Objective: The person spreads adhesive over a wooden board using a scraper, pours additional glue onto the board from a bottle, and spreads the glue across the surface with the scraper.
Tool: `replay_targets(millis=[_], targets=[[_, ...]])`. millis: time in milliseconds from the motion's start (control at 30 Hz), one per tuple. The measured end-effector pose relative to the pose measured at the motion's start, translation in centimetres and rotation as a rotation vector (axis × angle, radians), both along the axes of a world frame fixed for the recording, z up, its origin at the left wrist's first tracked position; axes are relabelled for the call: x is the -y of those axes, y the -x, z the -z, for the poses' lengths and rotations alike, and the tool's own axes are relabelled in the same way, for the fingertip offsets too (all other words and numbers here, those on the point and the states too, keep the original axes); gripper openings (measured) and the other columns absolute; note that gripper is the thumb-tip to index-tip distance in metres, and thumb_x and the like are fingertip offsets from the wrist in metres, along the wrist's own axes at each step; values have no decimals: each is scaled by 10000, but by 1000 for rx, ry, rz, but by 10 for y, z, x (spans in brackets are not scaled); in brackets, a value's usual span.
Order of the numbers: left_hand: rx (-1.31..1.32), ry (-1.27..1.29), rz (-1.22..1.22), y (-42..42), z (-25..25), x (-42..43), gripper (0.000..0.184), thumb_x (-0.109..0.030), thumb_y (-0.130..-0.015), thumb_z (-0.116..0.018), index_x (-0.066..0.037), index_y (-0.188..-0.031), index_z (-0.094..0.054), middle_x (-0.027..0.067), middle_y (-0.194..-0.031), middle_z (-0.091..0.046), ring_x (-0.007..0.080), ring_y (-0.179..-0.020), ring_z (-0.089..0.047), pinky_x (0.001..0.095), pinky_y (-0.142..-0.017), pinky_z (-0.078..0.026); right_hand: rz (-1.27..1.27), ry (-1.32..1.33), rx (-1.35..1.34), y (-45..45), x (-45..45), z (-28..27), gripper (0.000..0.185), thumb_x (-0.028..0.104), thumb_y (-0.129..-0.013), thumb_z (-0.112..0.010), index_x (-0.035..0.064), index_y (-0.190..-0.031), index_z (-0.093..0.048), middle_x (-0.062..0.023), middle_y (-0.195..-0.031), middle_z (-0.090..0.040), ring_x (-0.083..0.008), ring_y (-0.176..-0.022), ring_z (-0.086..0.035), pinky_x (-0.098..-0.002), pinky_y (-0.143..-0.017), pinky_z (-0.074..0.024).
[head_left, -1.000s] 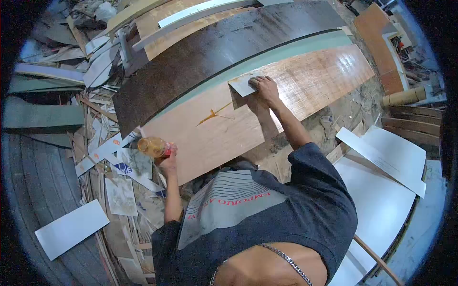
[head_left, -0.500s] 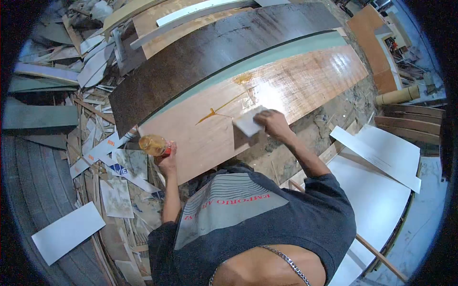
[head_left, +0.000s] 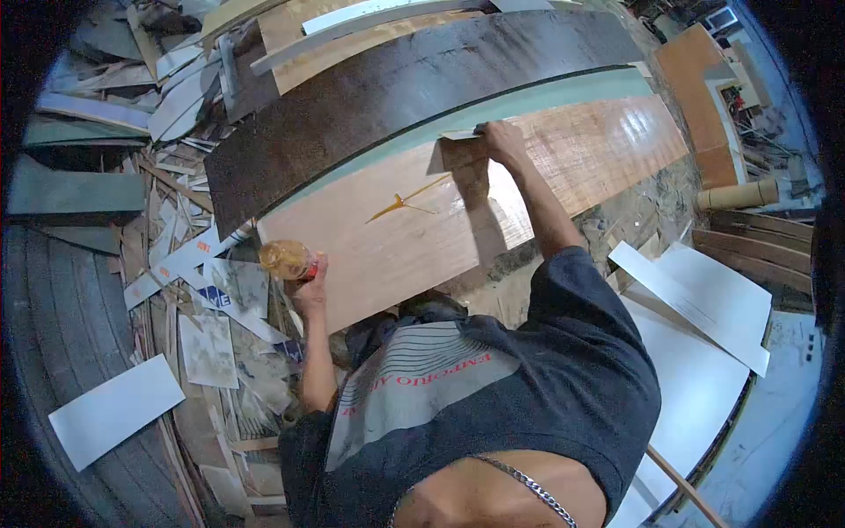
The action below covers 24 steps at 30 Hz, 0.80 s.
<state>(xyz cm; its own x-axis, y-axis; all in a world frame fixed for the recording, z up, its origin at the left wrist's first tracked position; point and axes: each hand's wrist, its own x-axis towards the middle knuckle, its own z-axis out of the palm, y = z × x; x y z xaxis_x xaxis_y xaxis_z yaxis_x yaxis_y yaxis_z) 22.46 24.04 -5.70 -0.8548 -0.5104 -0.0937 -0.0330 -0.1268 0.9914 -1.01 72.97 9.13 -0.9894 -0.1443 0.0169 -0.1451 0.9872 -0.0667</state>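
Observation:
A clear plastic bottle [head_left: 283, 260] with amber liquid and a red part is gripped in my left hand [head_left: 310, 290], tilted over the panel's left end. My right hand [head_left: 503, 145] is closed on a flat, pale spreader [head_left: 459, 135], now seen nearly edge-on at the panel's far edge. Beneath both lies a long light-brown wood panel [head_left: 352, 255]. Its right part is wet and shiny, while the left looks dull. Streaks of amber liquid [head_left: 399, 202] cross its middle. The spreader and my arm cast a shadow on the surface.
Behind the panel run a pale green strip [head_left: 396, 145] and a dark brown board [head_left: 422, 79]. Wood scraps [head_left: 176, 97] are heaped at the left. White sheets [head_left: 687, 352] lean at the right, near a cardboard-coloured roll [head_left: 739, 194]. A white board [head_left: 116, 412] lies lower left.
My right hand has moved the spreader away from me, from the near-middle to the panel's far edge. The amber patch near that edge no longer shows. My left hand still holds the bottle.

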Motion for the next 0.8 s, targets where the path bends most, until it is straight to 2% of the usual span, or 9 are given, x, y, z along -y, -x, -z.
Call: replay_targets(millis=[100, 300, 400, 500, 600, 700, 733, 767, 800], targets=[[90, -524, -2, 0, -16, 0, 464, -290, -736, -884, -16, -1046, -672, 87, -1012, -710, 197, -905, -667, 381, -855, -527, -103, 14, 87, -8, 11, -13, 209, 255, -814, -657, 201, -985, -763, -125, -934, -731, -347, -892, -699, -456, -738, -555], [141, 367, 19, -1, -41, -17, 487, -267, -712, -904, -10, -1053, -669, 99, -1032, -708, 196, -947, -664, 376, -855, -529, -192, -5, 269, -29, -1, -43, 232, 85, -792, -620, 190, -933, -771, -124, -897, -734, -338, -888, -701, -448, -727, -553], [54, 212, 91, 1, -32, -14, 509, -224, -719, -902, 0, -1095, -644, 105, -1062, -695, 184, -958, -655, 361, -850, -535, -216, -16, 282, -64, -16, -41, 319, -15, -739, -608, 186, -916, -779, -103, -905, -740, -317, -848, -699, -430, -709, -549], [171, 373, 73, 4, -20, -7, 538, -195, -736, -893, 13, -1141, -607, 118, -1080, -682, 174, -952, -651, 349, -850, -539, -182, -47, 348, -116, -21, -58, 334, -32, -730, -605, 183, -914, -782, -89, -901, -742, -315, -842, -694, -417, -701, -544], [5, -19, 81, 4, -28, -10, 596, -219, -730, -901, 29, -1167, -580, 139, -1096, -673, 189, -959, -649, 356, -863, -538, -118, -35, 452, -173, -32, -62, 347, -16, -714, -615, 199, -930, -781, -86, -887, -741, -322, -833, -694, -419, -699, -536], [363, 368, 140, 5, -30, -10, 589, -214, -725, -906, 27, -1156, -584, 147, -1086, -670, 191, -975, -644, 358, -848, -540, -96, -121, 563, -234, -36, -65, 345, 46, -705, -633, 186, -990, -767, -112, -872, -728, -334, -821, -695, -455, -686, -537], [149, -297, 47, 11, 2, 1, 575, -210, -730, -903, 26, -1148, -587, 139, -1065, -668, 188, -966, -640, 353, -838, -538, -67, -214, 597, -262, -42, -39, 342, 66, -703, -634, 183, -997, -766, -119, -870, -725, -337, -822, -695, -466, -679, -537], [25, -632, 11, 16, 29, 9, 568, -208, -732, -902, 25, -1144, -588, 134, -1054, -667, 186, -961, -638, 350, -833, -537, 29, -228, 742, -292, -55, -8, 286, 94, -709, -625, 166, -947, -766, -133, -860, -718, -357, -809, -689, -479, -651, -531], [-86, -968, -46, 20, 56, 17, 561, -206, -735, -901, 24, -1140, -589, 130, -1044, -666, 184, -956, -636, 348, -828, -535, 34, -372, 586, -322, -72, 26, 270, 100, -729, -609, 167, -934, -771, -140, -855, -714, -371, -796, -683, -474, -663, -531]])
